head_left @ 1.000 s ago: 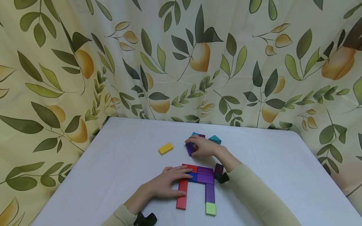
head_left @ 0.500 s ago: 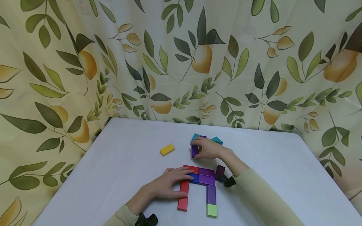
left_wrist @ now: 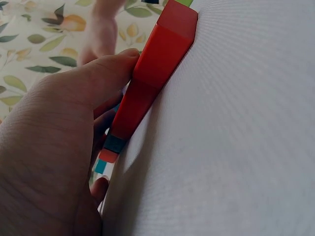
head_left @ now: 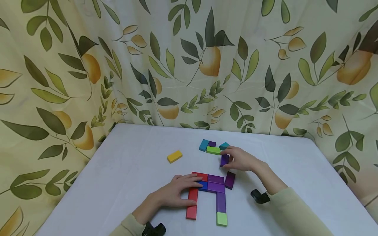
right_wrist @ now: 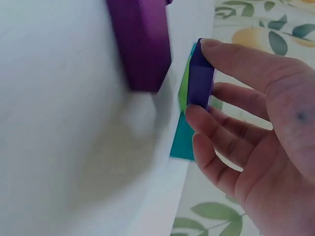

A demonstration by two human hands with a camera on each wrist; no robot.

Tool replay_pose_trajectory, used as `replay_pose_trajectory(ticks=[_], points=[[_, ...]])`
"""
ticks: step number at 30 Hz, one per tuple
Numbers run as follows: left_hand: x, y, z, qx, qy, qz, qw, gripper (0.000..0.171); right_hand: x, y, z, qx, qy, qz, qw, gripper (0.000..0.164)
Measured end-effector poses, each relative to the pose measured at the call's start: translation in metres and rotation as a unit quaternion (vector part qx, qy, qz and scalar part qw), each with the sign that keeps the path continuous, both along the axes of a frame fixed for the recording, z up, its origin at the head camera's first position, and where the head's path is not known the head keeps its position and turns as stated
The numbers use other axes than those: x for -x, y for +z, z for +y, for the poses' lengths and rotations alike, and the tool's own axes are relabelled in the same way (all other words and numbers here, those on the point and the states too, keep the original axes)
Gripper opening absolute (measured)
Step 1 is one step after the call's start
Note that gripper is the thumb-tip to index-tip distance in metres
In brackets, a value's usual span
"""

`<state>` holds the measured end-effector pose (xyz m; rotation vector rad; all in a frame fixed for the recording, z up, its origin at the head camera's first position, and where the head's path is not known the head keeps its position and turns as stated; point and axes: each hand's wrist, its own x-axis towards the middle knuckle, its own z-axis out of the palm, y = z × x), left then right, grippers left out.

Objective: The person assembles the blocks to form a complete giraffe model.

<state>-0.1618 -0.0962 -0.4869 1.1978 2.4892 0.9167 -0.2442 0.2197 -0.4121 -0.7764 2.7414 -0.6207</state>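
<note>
My right hand (head_left: pixel 242 159) pinches a dark purple block (head_left: pixel 224 160) between thumb and fingers; the right wrist view shows the purple block (right_wrist: pixel 201 81) upright in the grip. My left hand (head_left: pixel 177 191) lies with fingers spread over the left part of a block figure. Its fingertips rest on a red block (head_left: pixel 203 176) and a blue block (head_left: pixel 203 186), and its thumb touches the red leg (head_left: pixel 191 211). Purple blocks (head_left: pixel 216 187) form the figure's right part, with a purple leg (head_left: pixel 220 202) ending in a light green block (head_left: pixel 221 219). A dark maroon block (head_left: pixel 230 180) sits at its right.
Behind the figure lie a teal block (head_left: pixel 203 145), a small purple block (head_left: pixel 212 144), a green block (head_left: pixel 213 150) and a teal triangle (head_left: pixel 223 146). A yellow block (head_left: pixel 175 156) lies further left. The white table (head_left: pixel 133 157) ends at a leaf-patterned curtain (head_left: pixel 189 98).
My right hand has moved to the right with the purple block, uncovering the green block behind it. My left hand has stayed on the figure.
</note>
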Motion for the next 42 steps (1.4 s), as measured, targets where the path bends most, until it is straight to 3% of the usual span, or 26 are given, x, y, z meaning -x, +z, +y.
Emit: replay_pose_trajectory(ticks=[13, 42], points=[[0.001, 0.0, 0.001, 0.014, 0.0, -0.002, 0.9999, 0.059, -0.007, -0.018, 0.027, -0.002, -0.022, 0.009, 1.0, 0.049], [0.0, 0.003, 0.001, 0.005, 0.001, -0.007, 1.0, 0.059, -0.01, -0.019, 0.032, 0.02, -0.031, -0.002, 0.999, 0.052]])
